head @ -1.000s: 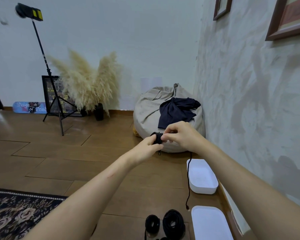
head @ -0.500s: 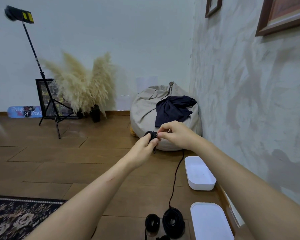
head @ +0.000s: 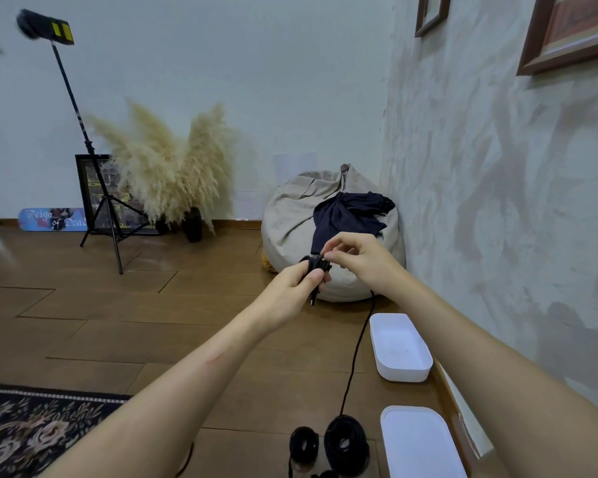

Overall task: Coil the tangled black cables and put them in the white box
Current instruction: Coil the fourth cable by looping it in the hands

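Since the frame a second ago, the loose strand point(head: 354, 353) has swung from hanging free beside the box to running down toward the floor coils, and both hands sit slightly lower in view.

Nearest the wearer, two finished coils, a small coil point(head: 304, 445) and a larger coil point(head: 346, 443), lie side by side on the wooden floor point(head: 152, 305). They appear done but are not yet boxed. Just to their right lies a flat white lid point(head: 418, 439), presumably set aside to leave the container open. A patterned rug point(head: 32, 429) fills the lower left corner.

Farther out, the white box point(head: 399, 346) stands open against the wall, and no cable lies in it. The loose strand passes just left of it.

At arm's length, the left hand point(head: 290, 288) is clenched around the bundle point(head: 313, 263), so the wound turns cannot spring apart. A connector tip point(head: 312, 301) pokes out below its fingers. The right hand point(head: 359, 260) pinches the loose strand at the top of the bundle, apparently to lay on or tuck the next wrap. The remaining length trails under the wrist.

Beyond the hands are a beanbag point(head: 290, 222) draped with a dark cloth point(head: 349, 219), pampas grass point(head: 166, 174) and a light stand point(head: 101, 201).
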Demonstrator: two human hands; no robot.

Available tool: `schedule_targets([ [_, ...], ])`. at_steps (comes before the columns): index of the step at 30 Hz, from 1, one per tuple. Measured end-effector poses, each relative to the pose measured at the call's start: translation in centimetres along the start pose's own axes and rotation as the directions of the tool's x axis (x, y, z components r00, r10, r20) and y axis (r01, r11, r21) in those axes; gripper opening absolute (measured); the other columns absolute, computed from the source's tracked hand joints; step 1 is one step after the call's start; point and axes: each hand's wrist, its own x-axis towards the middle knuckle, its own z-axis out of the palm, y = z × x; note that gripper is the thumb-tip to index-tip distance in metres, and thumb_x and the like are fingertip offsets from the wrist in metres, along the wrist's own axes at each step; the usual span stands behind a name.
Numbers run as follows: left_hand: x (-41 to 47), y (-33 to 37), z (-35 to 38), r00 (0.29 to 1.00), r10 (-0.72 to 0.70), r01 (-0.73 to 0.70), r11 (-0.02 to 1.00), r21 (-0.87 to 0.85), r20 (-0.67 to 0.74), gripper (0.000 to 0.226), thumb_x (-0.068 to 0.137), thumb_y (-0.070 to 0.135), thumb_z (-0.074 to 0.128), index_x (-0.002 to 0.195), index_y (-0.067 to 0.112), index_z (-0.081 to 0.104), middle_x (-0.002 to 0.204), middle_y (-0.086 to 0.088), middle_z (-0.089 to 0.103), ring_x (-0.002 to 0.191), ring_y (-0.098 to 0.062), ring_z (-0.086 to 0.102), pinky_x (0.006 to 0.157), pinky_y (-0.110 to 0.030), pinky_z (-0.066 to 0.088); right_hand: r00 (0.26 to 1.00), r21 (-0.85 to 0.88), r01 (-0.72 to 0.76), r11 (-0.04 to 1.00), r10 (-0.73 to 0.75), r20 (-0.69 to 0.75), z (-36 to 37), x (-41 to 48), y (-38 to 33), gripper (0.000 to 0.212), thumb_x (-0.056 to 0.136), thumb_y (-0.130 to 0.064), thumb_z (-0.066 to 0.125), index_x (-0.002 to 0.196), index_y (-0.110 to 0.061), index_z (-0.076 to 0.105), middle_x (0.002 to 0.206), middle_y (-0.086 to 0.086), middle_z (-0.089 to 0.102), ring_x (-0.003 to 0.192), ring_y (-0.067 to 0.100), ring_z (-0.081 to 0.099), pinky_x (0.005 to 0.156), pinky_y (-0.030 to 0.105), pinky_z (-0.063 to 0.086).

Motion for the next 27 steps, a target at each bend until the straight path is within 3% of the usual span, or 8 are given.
schedule_targets([
  [3, 0.0, 0.5, -0.1, 1.000, 0.030, -0.030, 0.999, -0.015, -0.008, 0.034, 0.101, 0.042, 0.043, 0.107, 0.020, 0.068, 0.090, 0.012, 0.065, 0.090, -0.004, 0.060, 0.086, -0.031, 0.048, 1.000, 0.047, -0.003, 0.999, 0.004, -0.030, -0.1, 0.2, 0.1, 0.007, 0.094, -0.027, 0.072, 0.090, -0.033, 0.075, 0.090, 0.007, 0.073, 0.083, 0.024, 0.062, 0.076, 0.035, 0.048],
  [8, -0.1, 0.7, -0.2, 0.998, 0.046, -0.046, 0.999, -0.016, -0.033, 0.026, 0.109, 0.029, 0.044, 0.107, 0.018, 0.067, 0.090, 0.010, 0.064, 0.090, -0.007, 0.060, 0.085, -0.033, 0.049, 0.999, 0.100, -0.037, 0.994, 0.040, -0.029, 0.2, 0.5, 0.8, 0.005, 0.096, -0.024, 0.070, 0.095, -0.022, 0.075, 0.081, 0.005, 0.068, 0.075, 0.016, 0.059, 0.074, 0.030, 0.046],
  [10, -0.1, 0.9, -0.2, 0.998, 0.044, -0.044, 0.999, -0.009, -0.038, 0.026, 0.107, 0.031, 0.044, 0.106, 0.019, 0.067, 0.090, 0.009, 0.064, 0.090, -0.008, 0.060, 0.085, -0.035, 0.050, 0.998, 0.099, -0.056, 0.993, 0.060, -0.031, 0.5, 0.5, 0.8, 0.007, 0.097, -0.023, 0.069, 0.097, -0.019, 0.075, 0.077, -0.001, 0.064, 0.069, 0.007, 0.053, 0.068, 0.022, 0.041],
  [13, 0.1, 1.0, -0.1, 0.998, 0.035, -0.035, 0.999, -0.015, -0.058, 0.026, 0.107, 0.033, 0.044, 0.106, 0.020, 0.067, 0.088, 0.010, 0.064, 0.089, -0.008, 0.060, 0.083, -0.034, 0.049, 0.996, 0.127, -0.075, 0.989, 0.081, -0.041, 0.9, 0.4, 0.8, 0.008, 0.099, -0.020, 0.066, 0.099, -0.016, 0.073, 0.078, 0.002, 0.062, 0.071, 0.010, 0.053, 0.064, 0.020, 0.044],
  [18, 0.3, 1.2, -0.6, 0.997, 0.022, -0.028, 0.997, -0.073, -0.070, 0.026, 0.110, 0.018, 0.045, 0.112, 0.002, 0.065, 0.089, 0.017, 0.067, 0.093, -0.002, 0.060, 0.088, -0.027, 0.046, 0.989, 0.154, -0.131, 0.979, 0.141, -0.051, 2.3, -0.3, 1.3, 0.017, 0.105, -0.014, 0.054, 0.111, -0.016, 0.070, 0.081, 0.003, 0.063, 0.064, 0.003, 0.056, 0.060, 0.016, 0.045],
  [23, 0.5, 1.7, -1.1, 0.997, 0.027, -0.038, 0.986, -0.160, -0.068, 0.022, 0.108, 0.018, 0.050, 0.116, 0.005, 0.065, 0.092, 0.020, 0.068, 0.098, -0.004, 0.063, 0.096, -0.027, 0.048, 0.977, 0.217, -0.214, 0.952, 0.211, 0.038, 4.5, -1.1, 1.5, 0.034, 0.107, -0.007, 0.042, 0.095, -0.025, 0.068, 0.077, -0.002, 0.065, 0.065, 0.006, 0.056, 0.065, 0.024, 0.047],
  [25, 0.7, 2.0, -1.0, 0.991, 0.019, -0.046, 0.978, -0.206, -0.131, 0.019, 0.109, 0.016, 0.048, 0.115, 0.011, 0.065, 0.093, 0.012, 0.066, 0.091, -0.004, 0.063, 0.085, -0.021, 0.051, 0.960, 0.162, -0.262, 0.951, 0.241, 0.140, 5.7, -1.5, 1.5, 0.028, 0.108, -0.013, 0.044, 0.102, -0.025, 0.068, 0.079, 0.001, 0.067, 0.068, 0.011, 0.059, 0.073, 0.032, 0.051],
  [27, 0.9, 1.9, -1.1, 0.974, -0.017, -0.038, 0.971, -0.236, -0.226, 0.017, 0.108, 0.015, 0.047, 0.112, 0.015, 0.065, 0.094, 0.005, 0.064, 0.086, -0.004, 0.062, 0.071, -0.017, 0.050, 0.951, 0.142, -0.261, 0.955, 0.228, 0.211, 6.9, -1.6, 0.9, 0.025, 0.109, -0.022, 0.046, 0.101, -0.034, 0.066, 0.078, 0.003, 0.067, 0.067, 0.011, 0.061, 0.071, 0.027, 0.052],
])
